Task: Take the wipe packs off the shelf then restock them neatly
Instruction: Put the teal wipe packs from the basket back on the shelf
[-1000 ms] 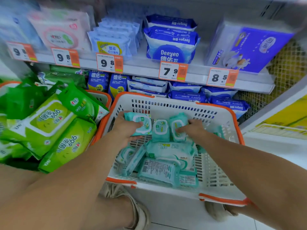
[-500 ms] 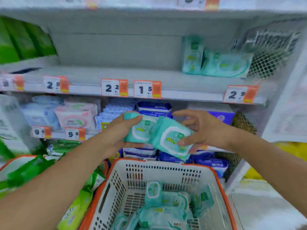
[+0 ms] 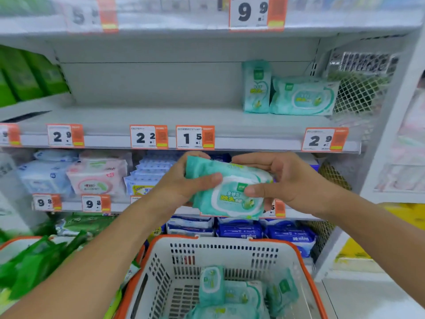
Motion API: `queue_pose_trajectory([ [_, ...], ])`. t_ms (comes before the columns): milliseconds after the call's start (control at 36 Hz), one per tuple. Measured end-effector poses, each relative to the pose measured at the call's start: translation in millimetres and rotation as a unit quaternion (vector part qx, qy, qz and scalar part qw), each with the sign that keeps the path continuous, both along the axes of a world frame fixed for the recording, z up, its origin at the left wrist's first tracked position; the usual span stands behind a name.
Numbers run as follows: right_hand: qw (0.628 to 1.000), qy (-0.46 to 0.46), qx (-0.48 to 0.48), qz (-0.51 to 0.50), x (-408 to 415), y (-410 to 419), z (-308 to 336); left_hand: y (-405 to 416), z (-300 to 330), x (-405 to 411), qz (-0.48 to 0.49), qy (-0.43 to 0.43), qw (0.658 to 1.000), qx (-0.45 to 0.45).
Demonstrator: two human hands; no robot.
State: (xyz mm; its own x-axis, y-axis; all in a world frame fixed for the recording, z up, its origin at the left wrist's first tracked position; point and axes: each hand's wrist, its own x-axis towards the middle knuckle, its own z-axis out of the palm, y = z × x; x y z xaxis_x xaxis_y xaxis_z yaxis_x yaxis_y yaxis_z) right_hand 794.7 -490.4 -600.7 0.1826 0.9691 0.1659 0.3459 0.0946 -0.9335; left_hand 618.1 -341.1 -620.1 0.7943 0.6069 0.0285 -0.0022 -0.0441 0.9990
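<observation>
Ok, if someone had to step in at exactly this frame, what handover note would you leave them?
Left hand: grip shut on the teal wipe packs, thumb across the front.
Right hand: grip shut on the same packs from the other side; both hold them in front of the shelves, above the basket.
Shelf: two teal packs on the right, one upright, one lying beside it; the rest is bare.
Basket: several more teal packs inside.
Done: packs taken off, restocking begun.
Left: place the held packs neatly, then those in the basket.
</observation>
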Motion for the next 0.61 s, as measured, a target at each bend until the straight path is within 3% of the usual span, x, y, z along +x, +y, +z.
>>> queue_pose_trajectory([
  [56, 1.000, 0.002, 0.023, -0.010, -4.2, 2.1, 4.8, -0.7, -7.3, 4.6, -0.030, -0.006, 0.999, 0.022],
  [111, 0.997, -0.062, 0.039, -0.029, -3.5, 5.1, 8.0, -0.9, -11.7, 8.1, -0.029, -0.031, 0.999, 0.029],
  [139, 0.987, -0.150, 0.043, -0.043, -0.7, 6.8, 9.7, 0.9, -11.9, 9.5, -0.017, -0.042, 0.998, 0.037],
  [194, 0.920, -0.388, 0.027, -0.053, 6.0, 11.4, 11.9, 5.8, -8.1, 12.5, 0.009, -0.056, 0.997, 0.058],
  [222, 0.893, -0.447, 0.010, -0.048, 7.3, 16.0, 13.7, 8.3, -4.8, 14.9, 0.011, -0.062, 0.995, 0.073],
  [250, 0.891, -0.452, -0.008, -0.041, 6.8, 21.3, 17.4, 10.0, 0.0, 18.4, 0.000, -0.070, 0.993, 0.094],
  [361, 0.944, -0.330, 0.001, 0.006, 7.2, 49.4, 42.8, 16.8, 26.1, 36.6, -0.030, -0.094, 0.977, 0.189],
  [417, 0.944, -0.326, 0.038, -0.024, 17.1, 65.8, 58.4, 30.5, 37.3, 48.6, 0.027, -0.123, 0.972, 0.196],
  [472, 0.932, -0.349, 0.053, -0.084, 33.9, 89.7, 71.1, 56.7, 41.2, 57.4, 0.118, -0.114, 0.952, 0.260],
  [556, 0.866, -0.469, 0.032, -0.170, 60.1, 137.0, 86.4, 105.4, 29.1, 59.1, 0.204, 0.041, 0.875, 0.436],
  [611, 0.846, -0.502, 0.008, -0.178, 76.8, 172.7, 96.3, 130.2, 12.6, 56.5, 0.204, 0.137, 0.828, 0.505],
])
